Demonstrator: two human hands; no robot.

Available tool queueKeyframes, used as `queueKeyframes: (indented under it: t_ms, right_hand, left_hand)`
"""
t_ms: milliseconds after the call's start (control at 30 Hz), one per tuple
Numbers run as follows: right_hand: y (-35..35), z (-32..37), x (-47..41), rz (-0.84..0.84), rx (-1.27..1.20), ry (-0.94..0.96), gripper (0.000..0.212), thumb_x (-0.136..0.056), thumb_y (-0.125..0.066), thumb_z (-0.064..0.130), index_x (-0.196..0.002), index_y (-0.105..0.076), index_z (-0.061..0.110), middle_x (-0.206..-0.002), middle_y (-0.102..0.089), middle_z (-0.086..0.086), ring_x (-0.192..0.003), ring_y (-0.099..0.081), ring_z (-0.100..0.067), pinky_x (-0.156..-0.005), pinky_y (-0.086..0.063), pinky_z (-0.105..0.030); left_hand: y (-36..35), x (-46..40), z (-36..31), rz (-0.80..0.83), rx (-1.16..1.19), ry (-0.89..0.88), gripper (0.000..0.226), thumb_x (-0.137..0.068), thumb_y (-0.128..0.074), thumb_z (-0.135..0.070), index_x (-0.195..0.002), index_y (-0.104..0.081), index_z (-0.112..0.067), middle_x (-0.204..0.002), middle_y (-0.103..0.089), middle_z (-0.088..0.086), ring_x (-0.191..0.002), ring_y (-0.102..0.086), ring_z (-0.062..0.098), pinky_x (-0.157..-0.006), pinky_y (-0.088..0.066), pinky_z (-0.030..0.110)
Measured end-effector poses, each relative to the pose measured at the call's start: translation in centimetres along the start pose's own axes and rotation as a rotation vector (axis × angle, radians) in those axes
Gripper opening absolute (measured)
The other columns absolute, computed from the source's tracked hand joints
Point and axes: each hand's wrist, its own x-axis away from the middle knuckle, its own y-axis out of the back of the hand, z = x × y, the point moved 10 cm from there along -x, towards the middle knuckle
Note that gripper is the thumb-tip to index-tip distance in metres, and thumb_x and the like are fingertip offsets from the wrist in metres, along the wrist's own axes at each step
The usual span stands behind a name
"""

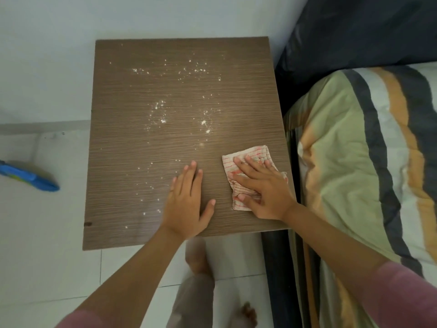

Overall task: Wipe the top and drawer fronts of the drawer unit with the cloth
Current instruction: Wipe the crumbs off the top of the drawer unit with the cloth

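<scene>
Bed with a striped green, orange, grey and white quilt fills the right side, hard against the unit. Brown wood-grain rectangular top of the drawer unit takes the centre; drawer fronts are hidden below it from this angle. White tiled floor lies left and near, with a blue plastic object lying on it, well apart from the unit.

White crumbs or powder lie scattered over the far and middle parts of the top, thinning toward the near left. Near right corner looks clean.

Left hand rests flat on bare wood, fingers together and extended, holding nothing. Right hand presses flat on the folded white cloth with red stripes, fingers spread wide over it; the cloth sits on the near right of the top, close to the right edge.

Judgement: the top is barely begun. Best to reach far, then drag long overlapping strokes toward the near edge, gathering the powder into the cloth instead of scattering it onto the bed.

No brands, labels or legible writing.
</scene>
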Motion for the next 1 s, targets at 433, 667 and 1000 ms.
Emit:
queueKeyframes:
  t_ms: [433, 667, 1000]
  right_hand:
    - [-1.7, 1.8, 5.8, 0.011, -0.122, 0.029, 0.048, -0.088, -0.051, 0.032, -0.135, -0.048, 0.028, -0.146, -0.034, 0.013, -0.140, -0.022, -0.009, -0.115, -0.009, -0.035]
    - [-1.7, 2.1, 8.3, -0.001, -0.321, -0.030, 0.047, -0.084, -0.056, 0.016, -0.131, -0.053, 0.021, -0.132, -0.055, 0.007, -0.129, -0.042, -0.006, -0.110, -0.029, -0.024]
    - [2.9, 2.8, 9.4, 0.046, -0.605, -0.224, 0.039, -0.090, -0.060, 0.006, -0.127, -0.056, 0.017, -0.117, -0.065, 0.009, -0.105, -0.058, 0.006, -0.087, -0.043, -0.009]
  left_hand:
    - [0.9, 0.2, -0.1, -0.095, 0.025, -0.006, 0.072, -0.083, -0.043, -0.050, -0.137, -0.034, -0.003, -0.149, -0.029, 0.014, -0.138, -0.022, 0.028, -0.112, -0.019, 0.048]
    - [0.7, 0.2, 0.1, -0.106, -0.004, -0.009, 0.072, -0.083, -0.042, -0.051, -0.137, -0.034, -0.004, -0.149, -0.028, 0.014, -0.138, -0.023, 0.029, -0.112, -0.022, 0.049]
    - [0.2, 0.5, -0.4, 0.000, -0.083, -0.004, 0.072, -0.088, -0.033, -0.050, -0.139, -0.029, 0.000, -0.149, -0.025, 0.018, -0.138, -0.021, 0.033, -0.112, -0.016, 0.048]
